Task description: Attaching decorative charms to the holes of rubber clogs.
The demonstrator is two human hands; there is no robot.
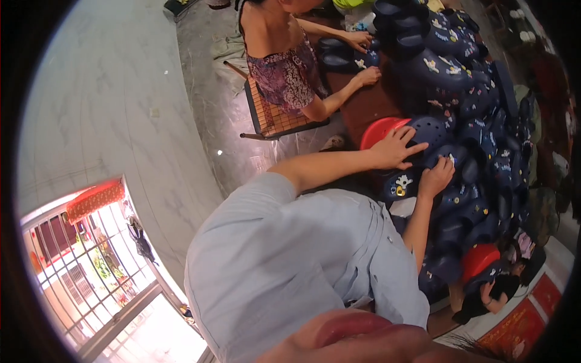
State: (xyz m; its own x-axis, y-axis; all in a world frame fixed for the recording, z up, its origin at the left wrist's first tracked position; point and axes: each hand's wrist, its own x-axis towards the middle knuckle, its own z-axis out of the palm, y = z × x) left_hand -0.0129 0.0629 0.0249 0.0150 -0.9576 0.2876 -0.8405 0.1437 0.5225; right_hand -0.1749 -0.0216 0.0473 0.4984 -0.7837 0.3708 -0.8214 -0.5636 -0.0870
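Note:
My left hand (399, 149) lies with its fingers spread on a navy clog (427, 130) with round holes in its top, beside a red bowl (380, 129). Close by, my right hand (437, 176) is closed, its thumb and fingertips at a small white shoe charm (452, 158) on another navy clog; the fingers partly hide the charm. Just below my left hand sits a navy clog (398, 186) bearing white and yellow charms. Part of a whitish sheet (403, 207) shows by my right wrist.
Navy clogs (442, 69), many with charms, pile up along the table (370, 103). A person (281, 66) sits on a chair (275, 115) at the far left, hands on clogs. Another person (493, 296) is at lower right, near a red bowl (480, 260). A barred window (91, 254) stands left.

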